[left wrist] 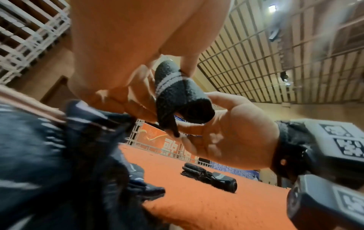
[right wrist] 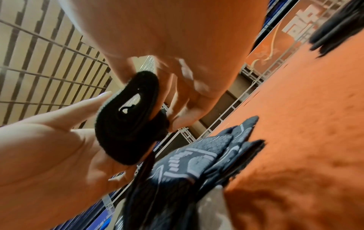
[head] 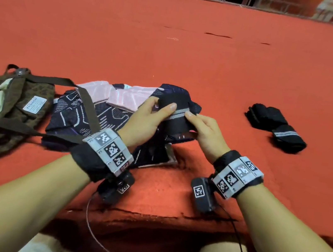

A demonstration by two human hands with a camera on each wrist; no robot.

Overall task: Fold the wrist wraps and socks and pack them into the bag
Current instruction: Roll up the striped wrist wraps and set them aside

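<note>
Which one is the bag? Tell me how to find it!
Look at the big orange mat, then go to its left side, beside the pile of dark patterned socks. The bag is the brown one lying there, with long straps, a pale lining and a small white label, unlike anything nearby.

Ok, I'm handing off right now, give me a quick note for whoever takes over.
Left hand and right hand: both grip the rolled wrap, held above the socks.
Second wrap: already rolled, lying on the orange mat to the right.
Bag: lying far left; whether anything is packed can't be told.
Socks look unfolded.
Left: finish this wrap, fold the socks, pack everything.
</note>
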